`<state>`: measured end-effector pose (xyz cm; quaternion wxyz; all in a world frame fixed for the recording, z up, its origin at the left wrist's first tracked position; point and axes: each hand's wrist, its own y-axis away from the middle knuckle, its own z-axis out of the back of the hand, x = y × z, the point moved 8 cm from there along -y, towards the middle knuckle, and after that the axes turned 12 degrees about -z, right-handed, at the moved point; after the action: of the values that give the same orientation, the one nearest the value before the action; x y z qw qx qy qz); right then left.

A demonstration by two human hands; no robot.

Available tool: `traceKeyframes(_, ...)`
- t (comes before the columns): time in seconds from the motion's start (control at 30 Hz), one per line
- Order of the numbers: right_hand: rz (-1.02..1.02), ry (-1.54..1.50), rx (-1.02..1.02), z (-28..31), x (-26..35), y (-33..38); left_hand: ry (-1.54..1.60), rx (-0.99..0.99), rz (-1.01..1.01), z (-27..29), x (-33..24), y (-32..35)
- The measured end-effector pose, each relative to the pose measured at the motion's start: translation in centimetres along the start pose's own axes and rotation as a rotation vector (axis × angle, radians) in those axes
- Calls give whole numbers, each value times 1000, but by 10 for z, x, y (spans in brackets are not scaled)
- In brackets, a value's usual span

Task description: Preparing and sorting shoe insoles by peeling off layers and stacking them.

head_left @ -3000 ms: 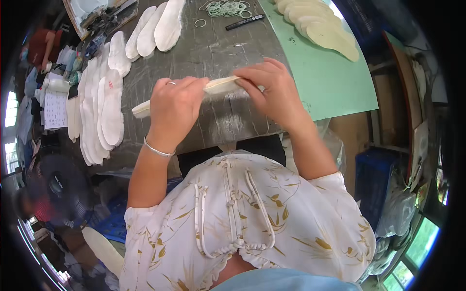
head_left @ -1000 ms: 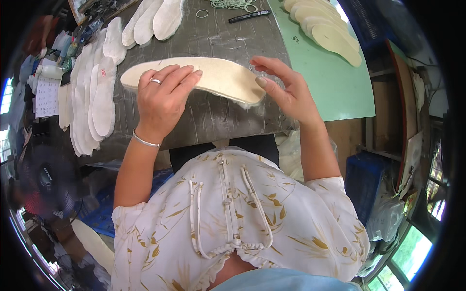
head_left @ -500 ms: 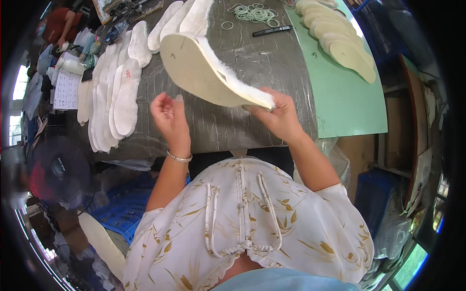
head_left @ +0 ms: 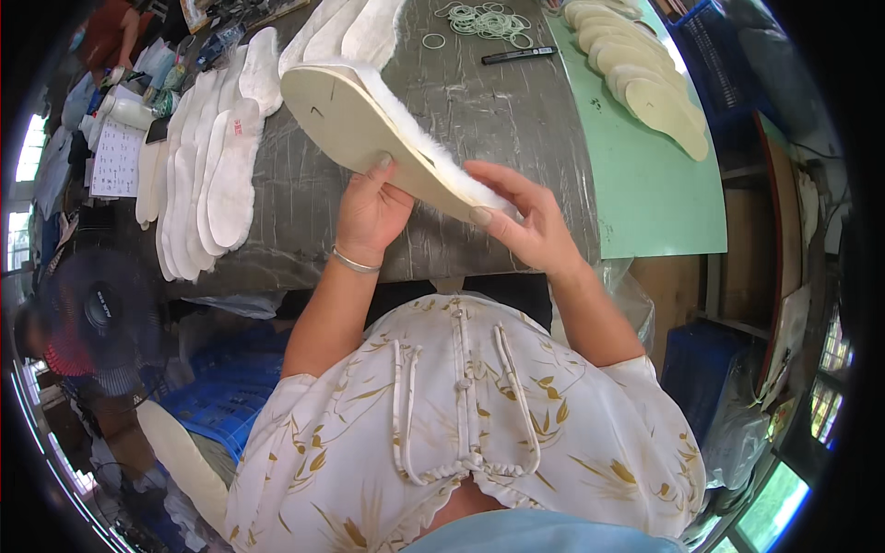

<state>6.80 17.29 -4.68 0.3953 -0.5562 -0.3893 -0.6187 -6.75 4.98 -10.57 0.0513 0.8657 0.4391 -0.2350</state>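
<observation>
Just then, a tilted insole (head_left: 369,124) was up over the table (head_left: 498,111), cream underside toward the person, with the right hand (head_left: 530,221) pinching its narrow end between thumb and fingers. The left hand (head_left: 373,217), half curled, laid its thumb on that underside, though its grip could not be told. Beyond lay rubber bands (head_left: 489,26) and, just beside them, a black pen (head_left: 518,55).

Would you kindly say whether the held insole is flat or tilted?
Tilted: the right hand grips one end of the insole, its beige face toward the camera, white fleece beyond.
</observation>
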Motion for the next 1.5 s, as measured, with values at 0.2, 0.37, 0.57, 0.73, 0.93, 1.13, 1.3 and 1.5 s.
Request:
traceKeyframes(0.2, 21, 66, -2, -8, 33, -21, -58, 108, 3, -14, -8, 1)
traceKeyframes(0.37, -165, -135, 153, -22, 16, -32, -83, 136, 38, -15, -9, 3)
traceKeyframes(0.57, -221, -115, 193, -29, 12, -27, -23, 153, 94, -6, -2, 4)
traceKeyframes(0.73, 66, 56, 234, -38, 28, -20, 87, 216, 149, -3, 9, 8)
traceKeyframes(0.93, 150, 68, 15, -25, 44, -33, -110, 238, 139, -12, 4, 6)
traceKeyframes(1.13, 116, 7, -45, -31, 46, -44, -292, 220, 89, 1, 5, 6)
traceKeyframes(1.3, 62, 24, -72, -26, 36, -43, -181, 198, -12, -24, -21, -7)
traceKeyframes(1.5, 30, -188, 48, -28, 34, -52, -320, 91, -36, -9, -23, -9)
